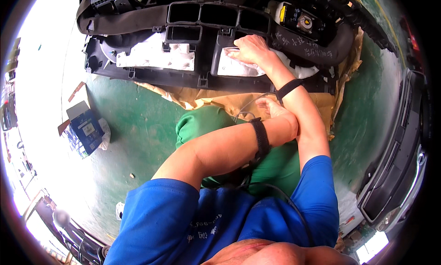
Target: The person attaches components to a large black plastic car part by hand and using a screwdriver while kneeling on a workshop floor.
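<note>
Watching through the head cam, I've got the right hand (251, 50) in the upper middle of the frame, resting on a white, soft-looking flat pad (241, 70). That pad sits in a recess of a big black plastic dashboard-type moulding (207, 58) stretched across the top. The fingers look part-bent with the tips on the white stuff, but I honestly can't tell if they're pinching an edge or just pushing down.

The left hand (275, 109) is lower, just right of centre: loosely open, fingers a bit curled, nothing in it that I can make out. Its wrist crosses the right forearm.

My read is that we're on the pressing/smoothing step for this pad. A matching white quilted pad (156, 58) lies further left on the moulding and looks pretty flat. I reckon the next move calls for gentle, even pressure out toward the right-hand end, where the white material looks rumpled. I'd also uncross the arms first, since that overlap could limit reach. Crumpled brown paper (216, 102) pokes out underneath.
</note>
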Demonstrator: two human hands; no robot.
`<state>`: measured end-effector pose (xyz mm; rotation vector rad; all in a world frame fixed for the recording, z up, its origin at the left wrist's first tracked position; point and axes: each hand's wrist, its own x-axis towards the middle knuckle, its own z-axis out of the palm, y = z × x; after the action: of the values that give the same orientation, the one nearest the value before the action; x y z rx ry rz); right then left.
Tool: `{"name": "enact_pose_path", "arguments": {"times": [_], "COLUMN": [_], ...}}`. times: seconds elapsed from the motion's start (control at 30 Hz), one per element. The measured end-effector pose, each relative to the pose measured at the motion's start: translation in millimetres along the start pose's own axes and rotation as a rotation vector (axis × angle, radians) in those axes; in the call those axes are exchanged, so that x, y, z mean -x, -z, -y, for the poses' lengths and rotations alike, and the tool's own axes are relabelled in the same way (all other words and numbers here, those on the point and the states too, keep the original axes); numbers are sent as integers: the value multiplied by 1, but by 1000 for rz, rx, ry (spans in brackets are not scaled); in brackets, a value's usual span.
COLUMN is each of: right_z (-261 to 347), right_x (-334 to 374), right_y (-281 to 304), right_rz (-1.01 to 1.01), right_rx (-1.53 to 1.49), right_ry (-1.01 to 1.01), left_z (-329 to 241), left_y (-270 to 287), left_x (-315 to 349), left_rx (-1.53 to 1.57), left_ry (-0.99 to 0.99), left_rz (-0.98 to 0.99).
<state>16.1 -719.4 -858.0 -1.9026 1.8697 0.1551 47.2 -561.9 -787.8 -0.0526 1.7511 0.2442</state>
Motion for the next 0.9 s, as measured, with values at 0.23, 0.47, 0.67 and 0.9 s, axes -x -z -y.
{"name": "enact_pose_path", "arguments": {"times": [0.23, 0.47, 0.67, 0.9], "right_z": [-7, -7, 15, 12], "right_x": [-4, -6, -5, -2], "right_y": [-4, -8, 7, 7], "right_rz": [-13, -101, -27, -10], "right_rx": [-23, -15, 4, 48], "right_ry": [36, 95, 65, 69], "left_z": [-3, -13, -7, -15], "left_y": [15, 17, 15, 28], "left_x": [-3, -28, -62, -88], "left_rx": [54, 63, 51, 34], "left_ry": [60, 125, 197, 254], "left_rz": [110, 207, 320, 308]}}
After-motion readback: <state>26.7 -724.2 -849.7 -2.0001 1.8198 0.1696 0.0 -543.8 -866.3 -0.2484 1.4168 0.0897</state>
